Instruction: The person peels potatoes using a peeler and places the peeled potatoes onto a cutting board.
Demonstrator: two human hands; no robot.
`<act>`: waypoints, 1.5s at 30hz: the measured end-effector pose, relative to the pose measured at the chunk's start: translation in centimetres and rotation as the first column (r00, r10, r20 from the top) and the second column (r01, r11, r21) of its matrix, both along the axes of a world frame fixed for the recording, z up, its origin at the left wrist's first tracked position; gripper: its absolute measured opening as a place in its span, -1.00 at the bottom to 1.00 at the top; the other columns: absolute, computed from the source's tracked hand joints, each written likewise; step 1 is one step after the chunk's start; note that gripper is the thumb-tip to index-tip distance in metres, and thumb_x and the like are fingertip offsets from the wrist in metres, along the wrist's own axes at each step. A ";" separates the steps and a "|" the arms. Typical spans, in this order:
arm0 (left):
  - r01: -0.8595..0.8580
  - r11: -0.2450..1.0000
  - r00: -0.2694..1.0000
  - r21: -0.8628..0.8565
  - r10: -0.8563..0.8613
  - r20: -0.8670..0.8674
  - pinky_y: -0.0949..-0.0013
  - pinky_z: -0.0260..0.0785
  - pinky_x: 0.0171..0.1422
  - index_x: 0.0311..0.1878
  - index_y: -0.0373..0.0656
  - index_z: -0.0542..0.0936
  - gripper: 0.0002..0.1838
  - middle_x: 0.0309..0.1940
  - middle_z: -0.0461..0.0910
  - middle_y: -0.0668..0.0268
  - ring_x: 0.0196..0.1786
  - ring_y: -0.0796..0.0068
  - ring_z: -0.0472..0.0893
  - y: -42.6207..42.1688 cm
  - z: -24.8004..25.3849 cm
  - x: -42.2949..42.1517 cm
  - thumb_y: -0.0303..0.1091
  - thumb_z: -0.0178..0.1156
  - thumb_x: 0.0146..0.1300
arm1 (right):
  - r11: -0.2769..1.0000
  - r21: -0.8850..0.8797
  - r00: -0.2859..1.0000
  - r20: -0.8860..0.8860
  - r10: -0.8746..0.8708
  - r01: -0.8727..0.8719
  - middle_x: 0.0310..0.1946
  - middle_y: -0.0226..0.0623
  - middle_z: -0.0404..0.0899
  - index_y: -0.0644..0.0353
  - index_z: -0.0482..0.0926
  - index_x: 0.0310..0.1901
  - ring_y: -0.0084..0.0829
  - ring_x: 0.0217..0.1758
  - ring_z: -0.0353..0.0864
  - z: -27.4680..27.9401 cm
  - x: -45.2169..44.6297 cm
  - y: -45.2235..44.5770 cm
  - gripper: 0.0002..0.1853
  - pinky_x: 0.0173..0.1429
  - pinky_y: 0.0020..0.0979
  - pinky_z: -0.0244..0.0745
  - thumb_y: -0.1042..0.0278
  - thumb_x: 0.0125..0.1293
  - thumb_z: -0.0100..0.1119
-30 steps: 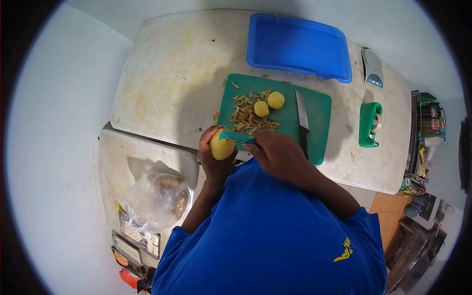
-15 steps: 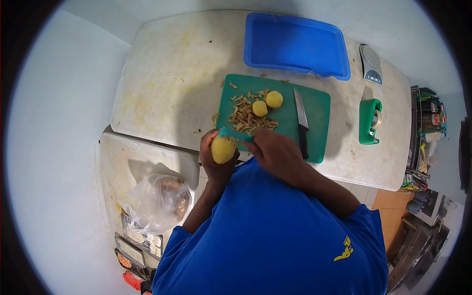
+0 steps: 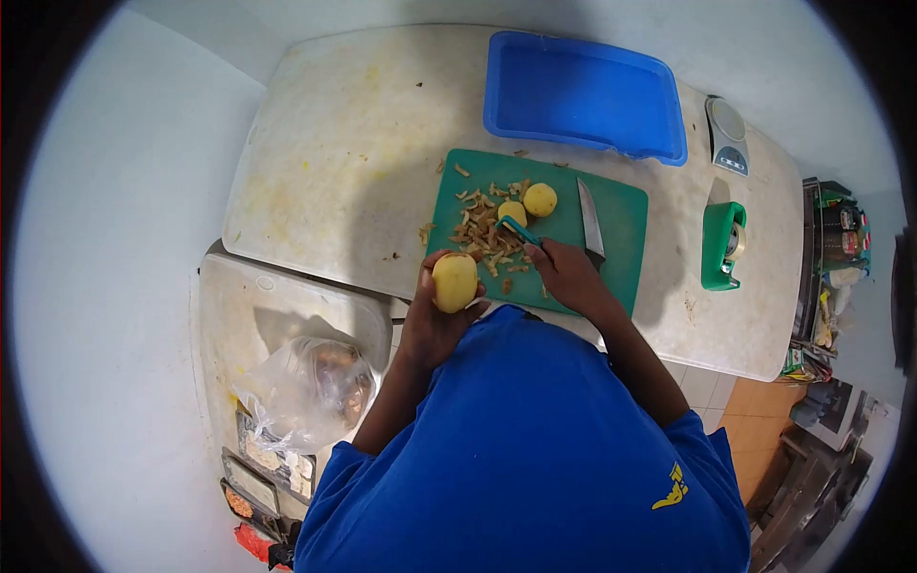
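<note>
My left hand (image 3: 433,320) is wrapped round a peeled potato (image 3: 456,283) at the near left corner of the green cutting board (image 3: 621,229). In my right hand (image 3: 568,272) is a green peeler (image 3: 517,229), its head over the board and apart from the held potato. Brown peelings (image 3: 478,225) lie scattered on the board's left part. Two more peeled potatoes sit there, a rounder one (image 3: 540,200) and a smaller one (image 3: 511,212) partly behind the peeler. A knife (image 3: 589,218) lies to their right, its black handle partly hidden by my right hand.
Beyond the board stands a blue tray (image 3: 585,95) on the white table (image 3: 315,162). A scale (image 3: 728,134) and a green tape dispenser (image 3: 723,246) are at the right. On the lower left table are a plastic bag (image 3: 310,393) and several small trays.
The peeler in my right hand has moved away from the held potato, to the right over the board. My left hand has shifted slightly right, and more of the potato shows.
</note>
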State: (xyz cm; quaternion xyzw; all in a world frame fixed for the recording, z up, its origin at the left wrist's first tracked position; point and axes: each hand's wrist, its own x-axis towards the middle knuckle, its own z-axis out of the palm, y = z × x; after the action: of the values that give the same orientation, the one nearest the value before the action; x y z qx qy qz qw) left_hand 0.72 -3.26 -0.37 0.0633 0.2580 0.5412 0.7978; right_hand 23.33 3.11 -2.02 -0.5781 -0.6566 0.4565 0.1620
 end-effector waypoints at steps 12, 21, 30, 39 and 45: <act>0.212 0.972 0.952 0.099 -0.183 -0.247 0.05 0.41 0.35 0.32 0.02 0.30 -0.27 0.17 0.42 0.24 0.24 0.18 0.52 0.4 -5.2 -1.3 -0.37 0.42 0.08 | 0.987 0.140 0.981 -0.163 0.101 -0.078 -0.59 -0.03 0.42 0.36 0.42 -0.39 -0.22 -0.55 0.38 4.8 -0.6 -1.9 -0.57 -0.37 -0.19 0.28 0.12 0.50 0.01; 0.195 0.976 0.875 -0.093 -0.216 -0.434 0.13 0.48 0.25 0.31 -0.15 0.30 -0.30 0.09 0.49 0.24 0.16 0.28 0.56 0.1 -2.1 -0.6 -0.46 0.39 0.12 | 0.970 0.189 0.989 0.026 0.148 -0.150 -0.39 0.03 0.55 0.29 0.46 -0.33 0.10 -0.28 0.55 5.5 -1.7 -3.0 -0.62 -0.20 0.01 0.38 0.09 0.47 -0.01; 0.275 0.959 0.411 0.062 -0.059 -0.910 0.34 0.47 0.07 0.15 -0.21 0.36 -0.30 -0.04 0.57 0.22 0.01 0.43 0.59 -0.1 -1.4 0.2 -0.35 0.53 -0.03 | 0.950 0.179 0.966 0.079 0.247 -0.257 -0.26 0.04 0.59 0.35 0.52 -0.19 0.10 -0.17 0.58 6.3 -3.2 -4.0 -0.63 -0.11 0.00 0.44 0.11 0.46 0.01; 0.238 0.969 0.270 0.065 -0.002 -0.963 0.31 0.49 0.04 0.08 -0.23 0.37 -0.31 -0.08 0.60 0.14 -0.01 0.38 0.62 -0.6 -1.2 0.3 -0.34 0.54 -0.08 | 0.943 0.140 0.946 0.168 0.279 -0.303 -0.13 0.03 0.63 0.37 0.54 0.01 0.03 -0.13 0.64 6.9 -3.8 -4.6 -0.57 -0.10 -0.04 0.52 0.09 0.48 -0.02; 0.245 0.964 0.268 0.103 0.035 -0.963 0.31 0.50 0.01 0.05 -0.22 0.37 -0.35 -0.12 0.61 0.15 -0.06 0.37 0.64 -0.4 -0.8 0.6 -0.38 0.53 -0.09 | 0.942 0.086 0.930 0.206 0.303 -0.326 -0.10 0.02 0.64 0.36 0.52 0.04 0.02 -0.11 0.65 8.0 -3.7 -4.5 -0.57 -0.11 -0.05 0.54 0.08 0.48 -0.03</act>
State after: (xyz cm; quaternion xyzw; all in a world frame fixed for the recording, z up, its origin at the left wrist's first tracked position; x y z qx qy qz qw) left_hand 1.30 -3.68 -1.21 0.4853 0.6156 0.3652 0.5022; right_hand 19.58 -1.39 6.02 -0.4957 -0.7792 0.3793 0.0574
